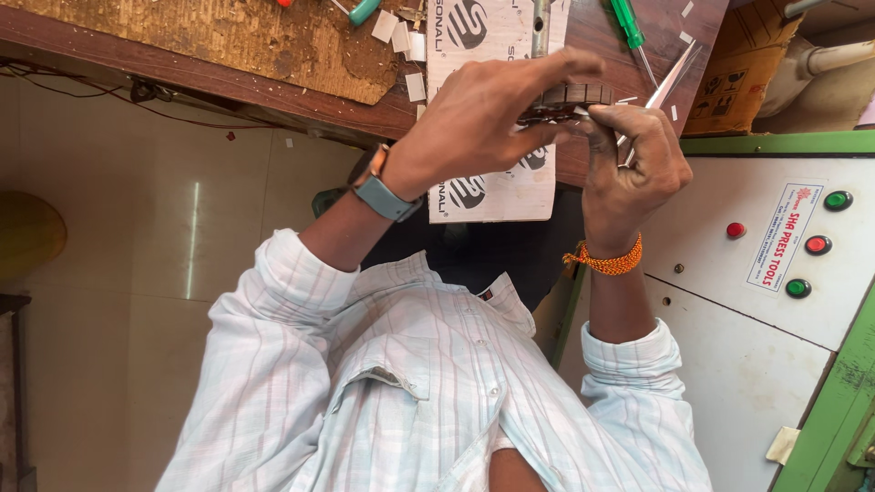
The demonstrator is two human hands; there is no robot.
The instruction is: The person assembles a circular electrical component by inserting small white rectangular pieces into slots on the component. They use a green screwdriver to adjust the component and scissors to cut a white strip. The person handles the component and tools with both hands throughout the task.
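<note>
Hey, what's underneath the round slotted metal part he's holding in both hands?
Under the slotted ring lies a white printed board on the wooden bench. The left hand and right hand hide the rest.

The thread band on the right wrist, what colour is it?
Orange; the thread band shows clearly in the head view, just below the right hand.

A slotted ring [565,98] sits between 2 hands above the bench [182,64]; a screwdriver [629,27] lies beyond, a control panel [775,237] right.
</note>
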